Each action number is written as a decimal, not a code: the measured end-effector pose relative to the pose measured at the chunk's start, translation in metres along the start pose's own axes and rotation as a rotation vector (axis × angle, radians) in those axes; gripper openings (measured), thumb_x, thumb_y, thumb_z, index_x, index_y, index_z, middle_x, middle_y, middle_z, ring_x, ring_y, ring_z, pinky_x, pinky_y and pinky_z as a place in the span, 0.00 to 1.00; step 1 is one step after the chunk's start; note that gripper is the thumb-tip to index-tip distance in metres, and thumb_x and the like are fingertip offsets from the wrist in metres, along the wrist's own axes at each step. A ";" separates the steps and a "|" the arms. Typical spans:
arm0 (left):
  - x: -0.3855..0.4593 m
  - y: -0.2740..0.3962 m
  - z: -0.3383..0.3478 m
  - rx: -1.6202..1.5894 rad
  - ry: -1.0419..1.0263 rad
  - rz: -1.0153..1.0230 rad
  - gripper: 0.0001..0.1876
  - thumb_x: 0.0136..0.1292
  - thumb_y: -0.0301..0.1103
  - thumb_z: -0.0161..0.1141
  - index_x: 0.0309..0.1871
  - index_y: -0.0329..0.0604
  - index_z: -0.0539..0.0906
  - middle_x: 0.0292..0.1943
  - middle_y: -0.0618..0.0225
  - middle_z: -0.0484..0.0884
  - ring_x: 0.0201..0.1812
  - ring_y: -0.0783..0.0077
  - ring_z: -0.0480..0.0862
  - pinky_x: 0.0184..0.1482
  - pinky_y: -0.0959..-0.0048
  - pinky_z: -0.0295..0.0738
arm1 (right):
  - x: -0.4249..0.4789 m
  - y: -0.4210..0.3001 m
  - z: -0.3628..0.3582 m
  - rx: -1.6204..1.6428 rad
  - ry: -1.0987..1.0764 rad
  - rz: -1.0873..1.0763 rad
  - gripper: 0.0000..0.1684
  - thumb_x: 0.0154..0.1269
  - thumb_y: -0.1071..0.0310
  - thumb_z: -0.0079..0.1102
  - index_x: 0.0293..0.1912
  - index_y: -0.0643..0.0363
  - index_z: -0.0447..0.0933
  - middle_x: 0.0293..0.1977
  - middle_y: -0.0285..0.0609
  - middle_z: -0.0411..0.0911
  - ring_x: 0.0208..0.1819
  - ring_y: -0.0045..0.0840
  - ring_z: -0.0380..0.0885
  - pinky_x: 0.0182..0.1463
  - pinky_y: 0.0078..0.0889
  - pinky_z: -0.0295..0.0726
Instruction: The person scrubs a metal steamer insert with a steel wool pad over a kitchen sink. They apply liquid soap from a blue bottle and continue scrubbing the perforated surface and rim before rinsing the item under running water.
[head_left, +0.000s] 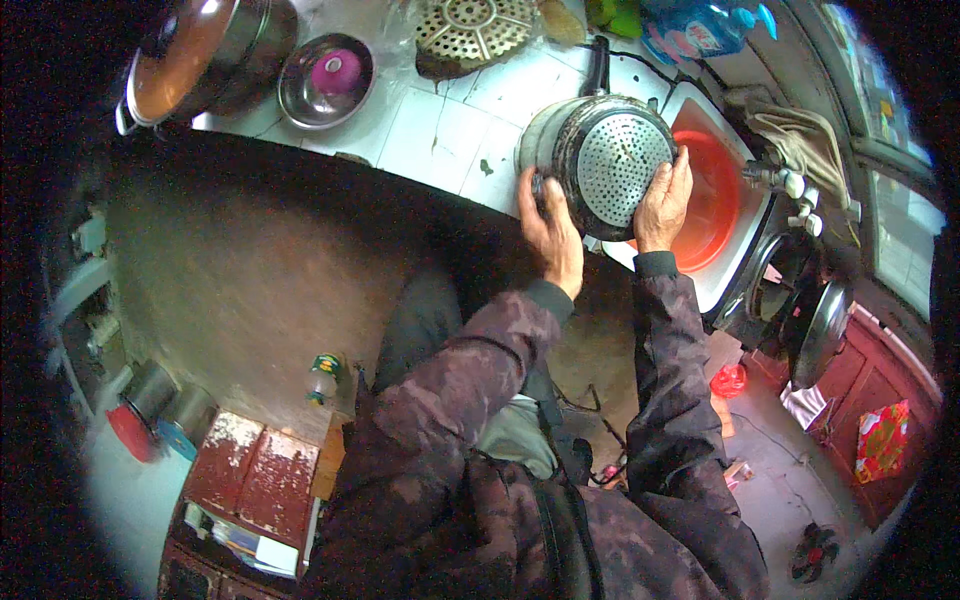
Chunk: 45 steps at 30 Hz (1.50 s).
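Observation:
A metal pot (547, 135) is tipped on its side over the edge of the white-tiled counter (420, 139), its dotted round base turned towards me. Its long black handle (598, 64) points away, to the far side. My left hand (556, 240) grips the near side, around a small dark side handle (538, 189). The right hand (664, 206) holds the rim of the base at the right. Just beyond that hand, an orange-red basin (716, 202) sits in a white sink (739, 262). The inside of the pot is hidden.
A perforated metal steamer rack (472, 26) lies at the back of the counter. Left of it are a metal bowl (289, 94) holding a pink object (336, 71) and a large pot (247, 60). A blue bottle (694, 34), a tap (772, 178) and a stove (750, 300) line the right.

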<state>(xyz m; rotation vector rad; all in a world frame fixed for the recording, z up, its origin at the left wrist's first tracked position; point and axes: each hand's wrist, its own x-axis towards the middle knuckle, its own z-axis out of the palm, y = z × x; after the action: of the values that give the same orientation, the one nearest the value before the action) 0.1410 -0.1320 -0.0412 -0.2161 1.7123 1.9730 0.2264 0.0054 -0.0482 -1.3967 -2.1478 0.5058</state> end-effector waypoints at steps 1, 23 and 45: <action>0.013 -0.003 0.001 -0.017 0.008 0.030 0.29 0.87 0.48 0.56 0.77 0.32 0.74 0.75 0.50 0.77 0.75 0.56 0.76 0.79 0.61 0.67 | 0.000 -0.003 0.002 0.004 0.008 0.001 0.33 0.90 0.55 0.47 0.81 0.65 0.66 0.75 0.62 0.72 0.77 0.51 0.71 0.80 0.45 0.69; 0.045 -0.064 -0.024 0.382 0.028 0.154 0.24 0.86 0.35 0.53 0.79 0.38 0.71 0.60 0.37 0.75 0.64 0.36 0.76 0.68 0.44 0.71 | 0.008 0.017 -0.002 -0.115 -0.056 -0.159 0.34 0.90 0.56 0.44 0.81 0.69 0.63 0.73 0.67 0.71 0.75 0.56 0.71 0.81 0.50 0.65; 0.132 -0.016 -0.018 0.191 -0.308 0.182 0.13 0.81 0.33 0.63 0.60 0.34 0.88 0.52 0.53 0.93 0.53 0.61 0.93 0.58 0.65 0.85 | 0.000 -0.003 -0.012 -0.106 -0.064 -0.072 0.33 0.92 0.54 0.42 0.82 0.65 0.65 0.73 0.56 0.75 0.72 0.40 0.74 0.78 0.41 0.68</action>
<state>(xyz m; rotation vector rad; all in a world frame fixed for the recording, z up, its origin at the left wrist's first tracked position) 0.0320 -0.1125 -0.1165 0.3054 1.7479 1.8349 0.2312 0.0047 -0.0370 -1.3703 -2.2968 0.4200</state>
